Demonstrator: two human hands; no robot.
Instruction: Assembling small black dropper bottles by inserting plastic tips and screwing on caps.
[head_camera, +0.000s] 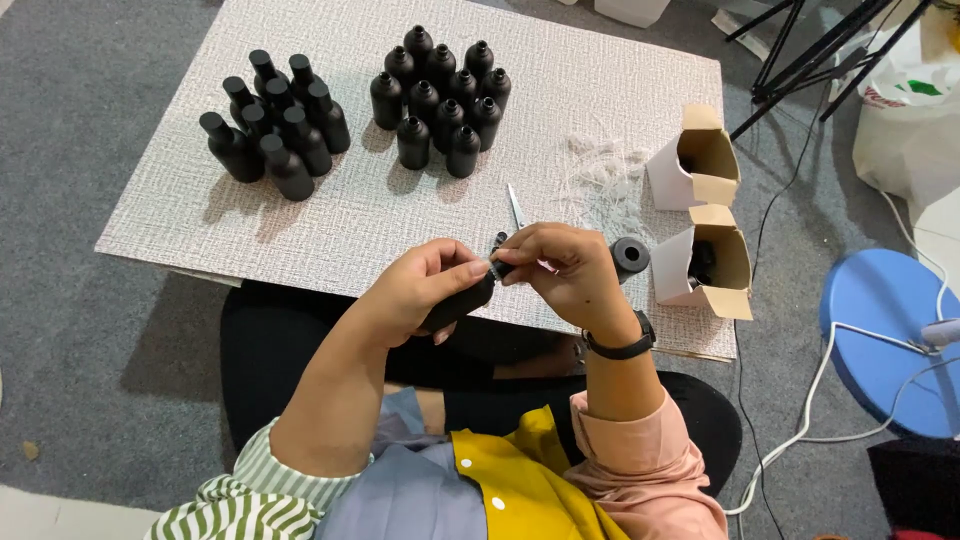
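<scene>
Most of the black bottle is hidden inside the left hand, whose fingers are wrapped tight around its body; only its lower side and neck show, just over the near edge of the tabletop. The right hand pinches something small and dark at the bottle's neck, fingers closed on it, but what it is cannot be made out. Beyond the bottle, toward the tabletop's far side, stand two clusters: capped bottles to the left and open-necked bottles nearer the middle. Right of the bottle lies a black ring-shaped cap, then two open cardboard boxes; the nearer one holds dark pieces too shadowed to identify. A small blade and pale threads lie just beyond the hands.
</scene>
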